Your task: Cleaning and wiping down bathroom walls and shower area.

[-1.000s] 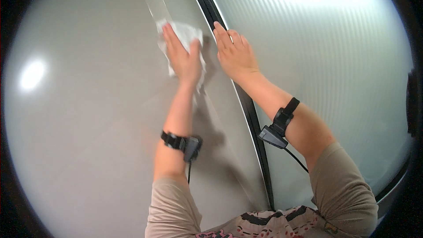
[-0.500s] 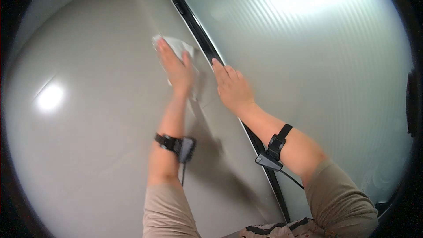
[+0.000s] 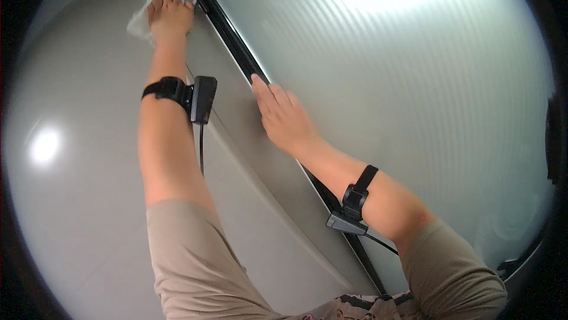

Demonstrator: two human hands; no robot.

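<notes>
High at the upper left, my left hand (image 3: 170, 17) presses a crumpled white cloth (image 3: 138, 25) against the smooth grey wall (image 3: 89, 190). The cloth sticks out past the fingers on both sides, close to the corner by the top of a black frame (image 3: 228, 33). That frame edges a frosted, ribbed glass panel (image 3: 402, 113). My right hand (image 3: 287, 117) rests on the panel's edge, fingers stretched out and the foremost fingertip on the black frame. Its thumb is hidden.
A pale ledge or seam (image 3: 260, 172) runs diagonally along the wall beside the frame. Each forearm wears a black strap with a small dark device (image 3: 204, 100) and a cable. Bright light reflects off the wall and glass.
My left hand has moved up and to the left along the wall with the cloth, reaching the top corner. My right hand stays at the frame; the whole view has shifted slightly.
</notes>
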